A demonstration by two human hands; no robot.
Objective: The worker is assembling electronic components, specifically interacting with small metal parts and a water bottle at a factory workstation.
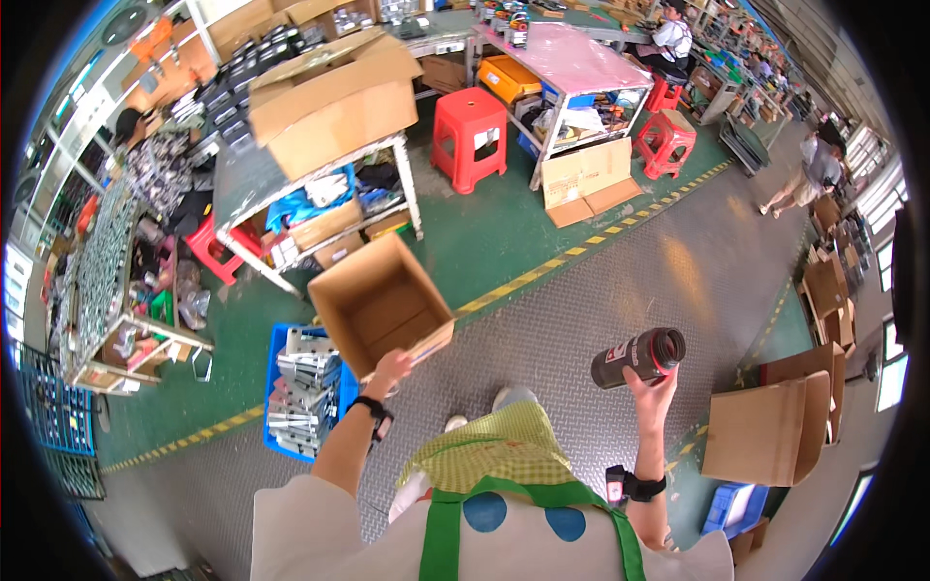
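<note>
- Cardboard box point(373, 302): open-topped, its interior in view and bare, ahead and to the left of the wearer. Whether it hangs free or rests on something cannot be told.
- Handling, as judged: light for its bulk, walls moderately stiff but liable to bend at a single-edge hold; dry, not slippery. Best hold: opposite walls, or one wall near a corner.
- Left hand point(391, 369): gripping the box at its near edge; the bulk of the box extends forward and left of that grip.
- Dark bottle point(620, 363): tilted, black cap to the right with a red band beside it, off the wearer's right front.
- Handling, as judged: rigid, smooth, possibly slippery; weight uncertain, contents hidden. Best hold: around the body.
- Right hand point(649, 389): grasping the bottle from below, near its cap end; most of the body projects left of the grip.
- Adjacent: blue crate point(349, 389) of metal parts point(300, 392), just beside the box in view.
</note>
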